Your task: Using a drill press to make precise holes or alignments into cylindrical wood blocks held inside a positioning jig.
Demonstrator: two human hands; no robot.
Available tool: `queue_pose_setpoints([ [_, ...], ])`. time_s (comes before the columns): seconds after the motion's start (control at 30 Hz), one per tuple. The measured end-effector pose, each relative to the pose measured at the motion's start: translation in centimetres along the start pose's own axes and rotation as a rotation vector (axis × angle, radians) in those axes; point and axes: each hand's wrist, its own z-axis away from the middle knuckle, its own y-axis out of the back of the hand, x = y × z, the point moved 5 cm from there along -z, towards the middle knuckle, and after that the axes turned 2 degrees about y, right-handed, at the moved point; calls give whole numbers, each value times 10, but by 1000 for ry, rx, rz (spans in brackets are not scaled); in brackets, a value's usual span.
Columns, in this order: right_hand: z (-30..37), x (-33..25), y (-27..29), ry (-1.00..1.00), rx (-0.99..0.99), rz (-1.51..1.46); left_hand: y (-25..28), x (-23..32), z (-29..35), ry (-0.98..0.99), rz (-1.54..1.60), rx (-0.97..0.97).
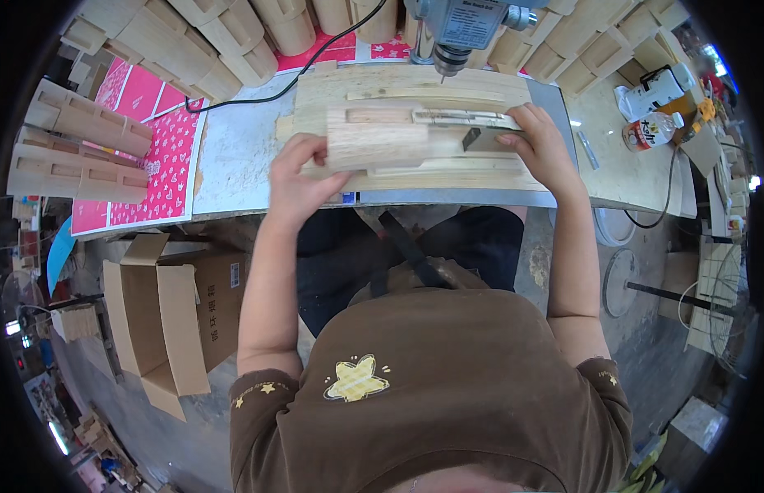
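Observation:
A pale wooden block [378,140] with a rounded body and a recess along its far side is smeared by motion above the wooden jig board [447,179]. My left hand [304,177] holds its left end, thumb below and fingers curled against the edge. My right hand [549,148] is at the jig's right end. Its thumb presses a dark flat piece [483,140], and its fingers lie over the end of a light strip [468,120]. Beyond my hands stands a small bench drill [464,33], its bit pointing down over the board.
Similar wooden blocks [82,172] stand in stacks at the left and along the back. A black cable [304,70] crosses the table. At the right are a plastic bottle [651,131] and a marker [588,149]. An open cardboard box [184,312] is on the floor at left.

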Motion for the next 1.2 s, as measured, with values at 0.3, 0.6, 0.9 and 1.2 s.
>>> queue_pose_setpoints([
  [0.3,12,-21,-3,86,-30,-29,17,-12,20,763,542,15],
  [0.6,11,-12,-3,50,-30,-45,6,-14,18,927,543,32],
  [0.9,20,-16,-2,56,50,9,-5,-6,13,906,506,-66],
  [1.2,11,-12,-7,68,120,62,-69,14,9,577,614,-204],
])
